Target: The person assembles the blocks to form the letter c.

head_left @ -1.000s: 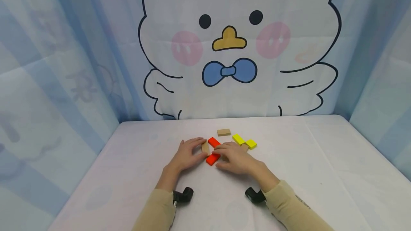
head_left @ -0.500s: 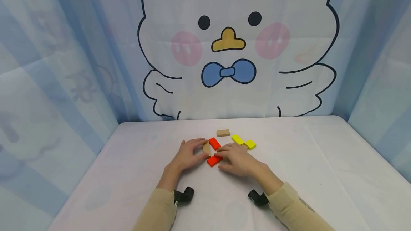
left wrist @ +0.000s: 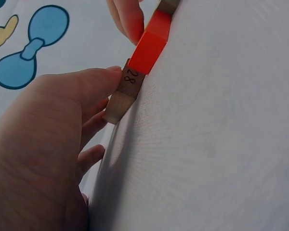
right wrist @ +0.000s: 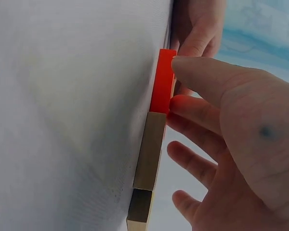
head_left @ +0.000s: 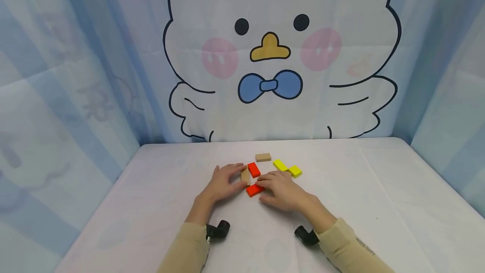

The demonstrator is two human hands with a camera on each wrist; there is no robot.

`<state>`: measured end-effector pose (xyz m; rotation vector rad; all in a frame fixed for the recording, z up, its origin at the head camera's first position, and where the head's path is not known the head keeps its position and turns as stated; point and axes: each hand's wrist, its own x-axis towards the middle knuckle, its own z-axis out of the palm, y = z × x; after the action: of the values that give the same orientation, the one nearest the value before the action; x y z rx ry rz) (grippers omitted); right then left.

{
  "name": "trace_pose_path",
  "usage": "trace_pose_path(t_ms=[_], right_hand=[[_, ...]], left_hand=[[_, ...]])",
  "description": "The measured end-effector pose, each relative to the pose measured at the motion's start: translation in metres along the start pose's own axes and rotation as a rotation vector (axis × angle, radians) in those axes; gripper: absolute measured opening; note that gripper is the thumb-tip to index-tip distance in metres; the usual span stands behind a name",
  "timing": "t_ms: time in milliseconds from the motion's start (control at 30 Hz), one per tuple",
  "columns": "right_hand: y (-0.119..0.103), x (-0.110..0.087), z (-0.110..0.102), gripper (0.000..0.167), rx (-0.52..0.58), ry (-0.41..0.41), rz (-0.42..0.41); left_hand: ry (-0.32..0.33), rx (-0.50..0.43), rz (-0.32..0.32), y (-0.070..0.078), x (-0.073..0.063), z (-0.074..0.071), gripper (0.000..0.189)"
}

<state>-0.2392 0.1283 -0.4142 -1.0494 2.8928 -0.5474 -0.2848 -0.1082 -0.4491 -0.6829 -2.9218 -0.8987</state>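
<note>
My left hand [head_left: 224, 183] pinches a plain wooden block [head_left: 245, 176] by its two ends; in the left wrist view the block's side reads "28". Against it lie two red blocks: a near red block [head_left: 254, 190] and a far red block [head_left: 254, 169]. The fingertips of my right hand [head_left: 282, 191], loosely spread, rest at the near red block; whether the thumb presses it cannot be told. In the right wrist view another wooden block [right wrist: 150, 151] adjoins the red one end to end, hidden under my hand in the head view.
Two yellow blocks, a left one [head_left: 280, 165] and a right one [head_left: 295, 171], lie beyond my right hand. A loose wooden block [head_left: 263, 157] sits at the back. The white-covered table [head_left: 379, 205] ends at a cartoon-printed curtain [head_left: 273, 113].
The wooden block under my left fingers and both red blocks have shifted slightly right and turned a little. My right hand has also moved a bit to the right.
</note>
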Motion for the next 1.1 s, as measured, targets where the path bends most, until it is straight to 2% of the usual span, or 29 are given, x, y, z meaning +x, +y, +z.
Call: trace_pose_path(t_ms=[300,767,1100], right_hand=[[0.0008,-0.0009,-0.0008,0.039,-0.008,-0.003,-0.010],[0.0059,-0.0027,-0.0035,0.031,-0.031,0.044,-0.085],[0.0060,-0.0012,-0.0014,0.028,0.006,0.045,-0.091]], left_hand=[[0.004,-0.034,0.000,-0.0018,-0.0016,0.0008,0.056],[-0.002,-0.033,-0.018,0.0003,0.0033,0.0014,0.056],[0.005,-0.027,-0.025,0.0002,0.0019,0.0028,0.055]])
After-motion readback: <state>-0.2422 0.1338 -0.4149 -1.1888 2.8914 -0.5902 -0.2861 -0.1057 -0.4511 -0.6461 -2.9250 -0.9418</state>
